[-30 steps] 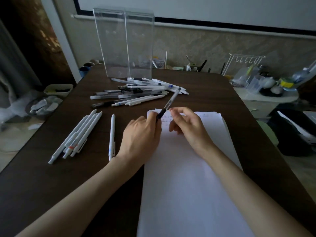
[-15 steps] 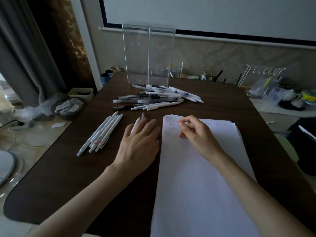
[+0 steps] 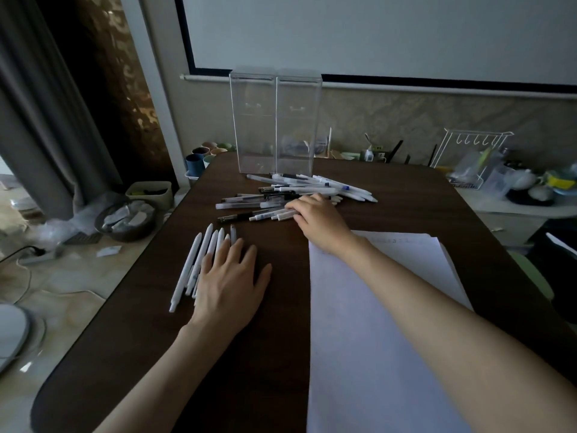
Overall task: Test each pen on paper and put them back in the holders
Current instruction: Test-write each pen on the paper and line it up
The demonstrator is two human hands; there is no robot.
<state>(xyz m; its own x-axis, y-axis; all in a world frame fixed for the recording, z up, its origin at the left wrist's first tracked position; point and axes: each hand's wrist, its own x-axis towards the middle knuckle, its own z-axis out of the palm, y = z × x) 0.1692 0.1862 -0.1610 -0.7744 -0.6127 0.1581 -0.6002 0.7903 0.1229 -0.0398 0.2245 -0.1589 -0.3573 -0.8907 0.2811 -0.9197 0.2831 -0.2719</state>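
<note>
Two tall clear holders (image 3: 274,123) stand side by side at the far end of the dark table (image 3: 150,339). In front of them lies a loose pile of pens (image 3: 299,189), white and black. My right hand (image 3: 315,218) reaches into the pile's near edge, its fingers curled on a white pen (image 3: 265,216). A row of several white pens (image 3: 199,260) lies at the left. My left hand (image 3: 232,279) rests flat, fingers spread, on the right part of that row. White paper (image 3: 374,323) with small marks near its top lies under my right forearm.
A white wire rack (image 3: 471,157) and cluttered items sit on a low unit to the right. Cups (image 3: 199,157) stand beyond the table's far left corner. Left of the table, a bin (image 3: 128,218) and a power strip (image 3: 40,254) lie on the floor.
My left hand laid down the black-tipped pen and moved left onto the row of white pens. My right hand left the paper's top and reached forward into the pile. The camera turned left.
</note>
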